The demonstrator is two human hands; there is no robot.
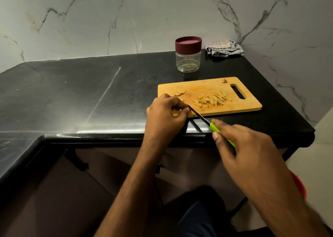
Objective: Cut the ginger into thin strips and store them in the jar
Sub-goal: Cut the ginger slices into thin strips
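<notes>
Nearest the camera, the right hand (239,143) grips the green handle of a knife (200,117), its fingers (219,126) curled round it and the thumb laid along the side. The dark blade slants up and left across the front edge of the cutting board (239,106), its tip ending right at the left hand (165,114).

The left hand sits over the board's near left corner with its fingers (183,111) bent down and clenched on a small piece of ginger; the piece itself is mostly hidden under them, and the blade tip lies just beside the fingertips. A few round ginger slices (180,92) lie on the board just past that hand. In the middle of the board, to the right of the blade, is a loose heap of ginger strips (212,98), apart from both hands. One small scrap (224,81) rests near the far edge beside the board's handle slot.

Beyond the board on the black tabletop (90,92) stands the clear jar (188,60), upright, with its maroon lid (188,44) on; it looks to hold nothing but a few tiny bits at the bottom. A crumpled striped cloth (224,48) lies just right of it, in the corner against the marble wall (126,16).
</notes>
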